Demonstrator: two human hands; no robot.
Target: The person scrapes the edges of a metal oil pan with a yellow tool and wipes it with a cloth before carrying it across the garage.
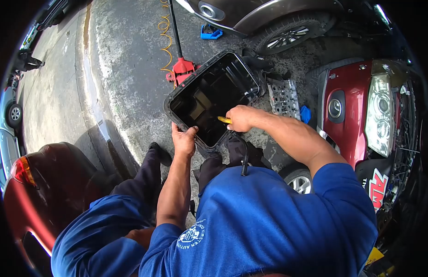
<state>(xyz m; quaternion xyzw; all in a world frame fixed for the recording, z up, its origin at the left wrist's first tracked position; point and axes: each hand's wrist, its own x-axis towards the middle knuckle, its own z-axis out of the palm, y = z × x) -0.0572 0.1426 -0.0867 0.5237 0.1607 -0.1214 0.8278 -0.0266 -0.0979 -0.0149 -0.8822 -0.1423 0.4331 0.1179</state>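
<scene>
A large black oil pan (202,79) with a flanged rim is tilted toward me, its dark, glossy inside facing up. My left hand (183,140) is closed on the near left edge of its rim, thumb on the inner side. Over the near right side of the opening, my right hand (241,118) is wrapped round a yellow-handled tool (224,119) that points into the pan. The tool's working end cannot be made out against the dark interior.
Beyond the pan stands a red floor jack (183,69). A metal cylinder head (284,98) lies on the floor to the right, beside a red car front (348,101). A co-worker in a blue shirt (103,235) is close on my left. A blue plastic holder (210,32) sits farther off.
</scene>
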